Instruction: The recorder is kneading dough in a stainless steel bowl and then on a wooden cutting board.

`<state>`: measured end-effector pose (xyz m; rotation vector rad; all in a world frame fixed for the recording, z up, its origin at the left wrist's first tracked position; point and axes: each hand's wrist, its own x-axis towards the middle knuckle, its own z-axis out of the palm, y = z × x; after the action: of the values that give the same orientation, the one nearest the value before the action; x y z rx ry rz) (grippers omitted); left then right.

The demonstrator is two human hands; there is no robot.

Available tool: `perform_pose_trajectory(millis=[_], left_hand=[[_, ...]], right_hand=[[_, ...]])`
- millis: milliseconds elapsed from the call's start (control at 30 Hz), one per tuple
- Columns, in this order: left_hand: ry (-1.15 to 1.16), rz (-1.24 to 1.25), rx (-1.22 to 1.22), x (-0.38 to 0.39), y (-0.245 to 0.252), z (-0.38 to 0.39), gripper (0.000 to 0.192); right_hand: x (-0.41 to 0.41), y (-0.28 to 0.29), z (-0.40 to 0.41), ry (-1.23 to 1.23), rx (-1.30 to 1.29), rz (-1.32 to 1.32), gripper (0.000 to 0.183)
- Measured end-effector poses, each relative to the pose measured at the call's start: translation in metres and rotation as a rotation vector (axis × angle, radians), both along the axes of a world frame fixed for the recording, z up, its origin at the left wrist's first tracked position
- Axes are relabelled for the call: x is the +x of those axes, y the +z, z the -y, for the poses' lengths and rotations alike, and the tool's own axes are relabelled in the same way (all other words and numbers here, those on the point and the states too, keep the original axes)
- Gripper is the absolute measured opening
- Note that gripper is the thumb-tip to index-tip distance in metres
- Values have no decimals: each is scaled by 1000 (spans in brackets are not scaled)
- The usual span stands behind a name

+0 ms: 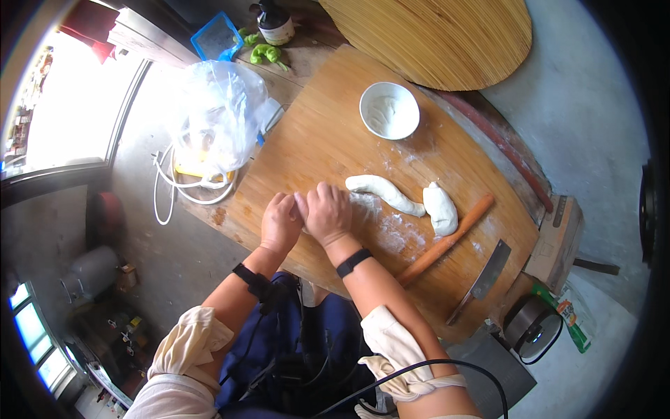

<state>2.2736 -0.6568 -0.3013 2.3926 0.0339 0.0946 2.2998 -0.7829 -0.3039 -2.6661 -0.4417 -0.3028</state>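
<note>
My left hand point(281, 220) and my right hand point(325, 213) meet over the near left part of a wooden board point(309, 141). Their fingers are curled and the thumbs lie close together. Whether anything is between the fingers is hidden. Just right of my right hand lies a long roll of white dough point(384, 193). A shorter dough piece point(440, 209) touches its right end. A wooden rolling pin point(445, 240) lies diagonally beside the short piece, its lower end behind my right forearm. White flour point(395, 230) is smeared on the board.
A white bowl point(390, 111) with flour residue stands toward the board's far side. A cleaver point(484, 277) lies near the right edge. At left are a plastic bag point(225, 110) and a white cable point(207, 200). Green peppers point(267, 53) and a dark pump bottle point(275, 26) sit behind.
</note>
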Motion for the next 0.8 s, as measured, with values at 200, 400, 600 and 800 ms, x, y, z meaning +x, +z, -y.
perform_pose_trajectory(millis=[200, 400, 600, 800], left_hand=[[81, -599, -438, 4, 8, -8, 38], [97, -629, -623, -31, 7, -8, 33], [110, -599, -756, -33, 10, -2, 45], [197, -677, -702, -8, 25, -18, 47]], right_hand=[[28, -6, 7, -59, 278, -197, 41], [-35, 14, 5, -13, 442, -235, 14], [-29, 0, 11, 63, 149, -162, 16], [-6, 15, 13, -334, 554, -613, 27]])
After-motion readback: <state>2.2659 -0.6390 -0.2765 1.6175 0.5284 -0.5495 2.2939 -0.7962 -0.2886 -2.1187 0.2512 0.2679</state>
